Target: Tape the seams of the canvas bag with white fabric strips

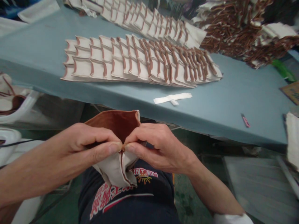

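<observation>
A sewn fabric piece [112, 166], off-white on one side and rust-brown on the other, is held up in front of my body. My left hand [93, 144] pinches its upper edge between thumb and forefinger, left of a seam. Close beside it, my right hand [151, 146] grips the same edge just right of that seam, thumb tips almost touching. Above the hands the piece gapes, showing its brown inner face. Its lower end hangs against a dark printed shirt [130, 199].
A blue-covered table [224, 105] runs across ahead. Overlapping rows of similar fabric pieces [140, 62] lie on it, with a larger brown-and-white pile [233, 31] at the back right. White strips [173, 98] and a small pink tool [245, 120] lie nearer. A white tub [30, 102] stands left.
</observation>
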The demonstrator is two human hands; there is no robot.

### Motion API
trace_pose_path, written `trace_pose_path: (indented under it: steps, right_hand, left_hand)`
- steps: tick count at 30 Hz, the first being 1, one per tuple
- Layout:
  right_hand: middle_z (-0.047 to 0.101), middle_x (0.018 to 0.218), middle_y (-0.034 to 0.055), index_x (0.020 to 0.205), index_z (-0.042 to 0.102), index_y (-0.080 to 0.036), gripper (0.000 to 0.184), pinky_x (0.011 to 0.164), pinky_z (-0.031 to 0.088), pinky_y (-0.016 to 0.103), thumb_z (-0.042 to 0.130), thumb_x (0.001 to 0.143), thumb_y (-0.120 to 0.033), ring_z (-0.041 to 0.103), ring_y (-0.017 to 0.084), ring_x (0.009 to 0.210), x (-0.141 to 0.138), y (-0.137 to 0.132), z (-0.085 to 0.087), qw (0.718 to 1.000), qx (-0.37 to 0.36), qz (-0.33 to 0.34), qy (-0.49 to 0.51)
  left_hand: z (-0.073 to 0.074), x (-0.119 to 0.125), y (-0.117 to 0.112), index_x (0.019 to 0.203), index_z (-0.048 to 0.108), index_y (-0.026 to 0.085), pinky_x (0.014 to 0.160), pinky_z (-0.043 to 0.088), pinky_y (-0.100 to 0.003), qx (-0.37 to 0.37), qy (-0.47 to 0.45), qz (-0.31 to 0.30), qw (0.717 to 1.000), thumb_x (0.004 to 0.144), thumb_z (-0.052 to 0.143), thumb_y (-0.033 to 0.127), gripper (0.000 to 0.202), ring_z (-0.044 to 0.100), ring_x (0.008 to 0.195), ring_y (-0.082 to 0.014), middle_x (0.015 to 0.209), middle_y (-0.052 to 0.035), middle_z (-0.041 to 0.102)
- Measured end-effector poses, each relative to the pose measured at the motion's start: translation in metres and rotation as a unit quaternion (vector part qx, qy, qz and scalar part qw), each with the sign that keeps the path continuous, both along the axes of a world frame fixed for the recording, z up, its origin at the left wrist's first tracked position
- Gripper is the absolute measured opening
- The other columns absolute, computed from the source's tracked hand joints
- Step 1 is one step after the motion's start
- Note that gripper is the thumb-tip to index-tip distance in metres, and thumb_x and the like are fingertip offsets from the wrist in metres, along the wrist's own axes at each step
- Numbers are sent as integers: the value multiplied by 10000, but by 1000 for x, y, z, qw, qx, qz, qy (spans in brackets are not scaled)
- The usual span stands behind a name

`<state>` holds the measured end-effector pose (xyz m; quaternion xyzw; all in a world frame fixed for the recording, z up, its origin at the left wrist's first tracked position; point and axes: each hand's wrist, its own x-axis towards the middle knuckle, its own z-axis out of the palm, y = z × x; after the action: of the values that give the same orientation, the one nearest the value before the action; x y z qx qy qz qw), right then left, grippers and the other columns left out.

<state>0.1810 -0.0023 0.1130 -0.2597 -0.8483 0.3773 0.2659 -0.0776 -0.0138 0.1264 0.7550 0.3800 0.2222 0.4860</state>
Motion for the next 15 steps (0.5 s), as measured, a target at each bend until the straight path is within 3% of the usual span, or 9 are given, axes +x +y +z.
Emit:
trace_pose_path:
  steps: [6, 11, 15]
  right_hand:
    - [784, 865, 33, 995, 754, -191, 282, 753, 439, 291, 554, 1164, -296, 659, 167, 799, -1, -5, 4, 997, 53, -35, -50]
    - [763, 828, 33, 951, 735, -178, 281, 722, 422, 311, 561, 1147, -278, 638, 174, 776, -1, -8, 8, 993, 88, -51, -63]
    - [797, 911, 51, 990, 725, -177, 265, 784, 480, 331, 523, 1150, -239, 682, 188, 836, 1, -8, 15, 996, 71, -4, -57]
  left_hand:
    - [1, 0, 6, 907, 851, 199, 561, 454, -123, -6, 15, -31, 999, 1089, 586, 381, 369, 640, 606, -119, 690, 40, 743]
    - [2, 5, 13, 804, 813, 192, 489, 417, -123, -16, 9, -35, 999, 1045, 630, 360, 346, 569, 540, -104, 639, 46, 690]
    - [0, 8, 10, 680, 702, 202, 462, 349, -158, -14, 3, -32, 999, 976, 644, 319, 324, 458, 505, -98, 577, 64, 538]
